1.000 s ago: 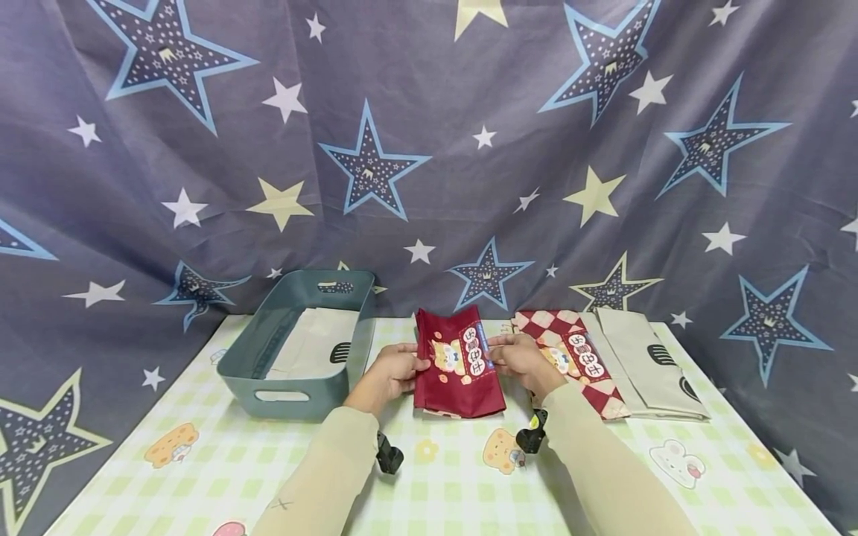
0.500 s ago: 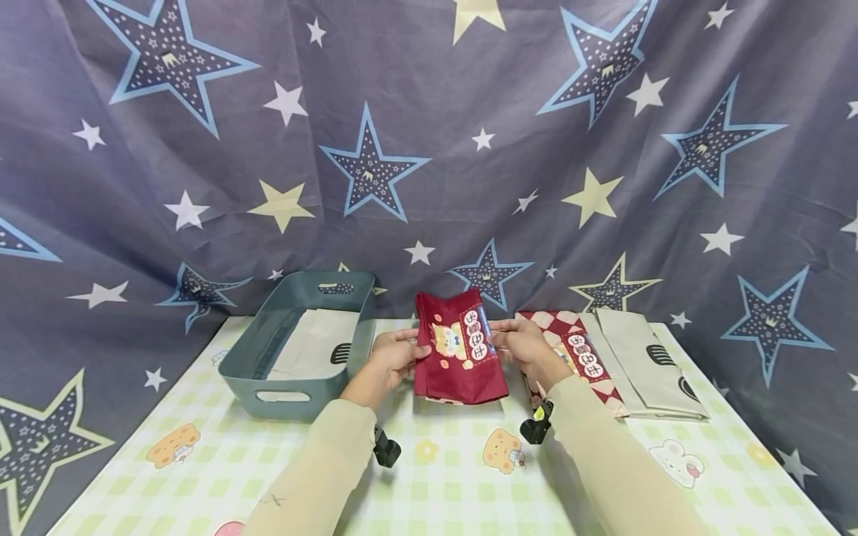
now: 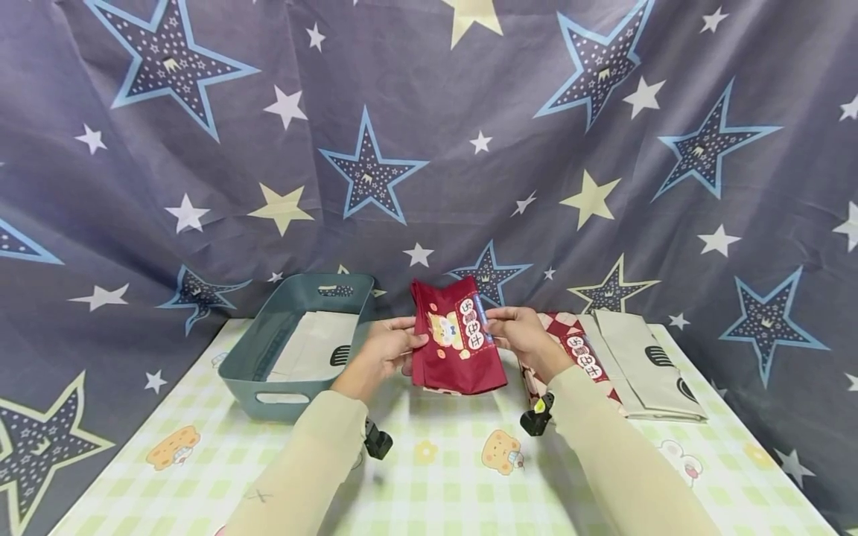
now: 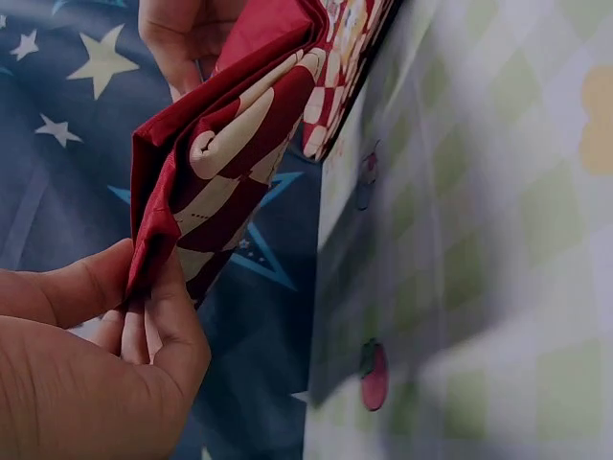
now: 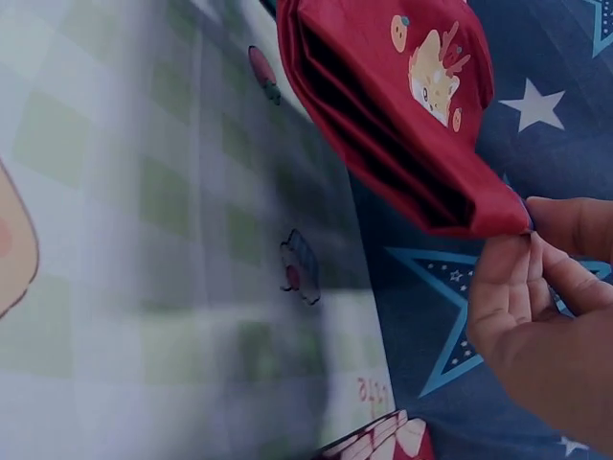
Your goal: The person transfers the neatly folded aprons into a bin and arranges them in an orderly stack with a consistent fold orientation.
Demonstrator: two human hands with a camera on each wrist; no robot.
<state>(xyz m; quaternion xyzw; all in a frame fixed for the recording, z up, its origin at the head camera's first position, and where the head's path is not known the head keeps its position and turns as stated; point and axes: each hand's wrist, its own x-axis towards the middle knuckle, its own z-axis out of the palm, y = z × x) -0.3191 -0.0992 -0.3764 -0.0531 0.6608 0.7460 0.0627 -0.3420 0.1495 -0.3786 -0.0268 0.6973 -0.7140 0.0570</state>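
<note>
A folded red cloth point(image 3: 456, 342) with a cartoon animal print hangs raised over the table between my two hands. My left hand point(image 3: 383, 348) pinches its left edge between thumb and fingers. The opposite edge, by a small blue strip, is pinched by my right hand point(image 3: 523, 339). In the left wrist view, red-and-cream checks show on the underside of the red cloth point(image 4: 225, 144). Its folded layers gape along the near side of the red cloth point(image 5: 393, 125) in the right wrist view.
A blue-green plastic basket point(image 3: 231, 365) holding a folded cream cloth point(image 3: 315, 342) stands left. At right lie a folded red-checked cloth point(image 3: 583, 357) and a folded cream cloth point(image 3: 643, 365), on a green-checked table covering point(image 3: 429, 491). A starry curtain point(image 3: 429, 149) hangs behind.
Both hands have lifted the red cloth up from near the table while keeping their grip on its two sides. The basket and the cloths at right have stayed in place.
</note>
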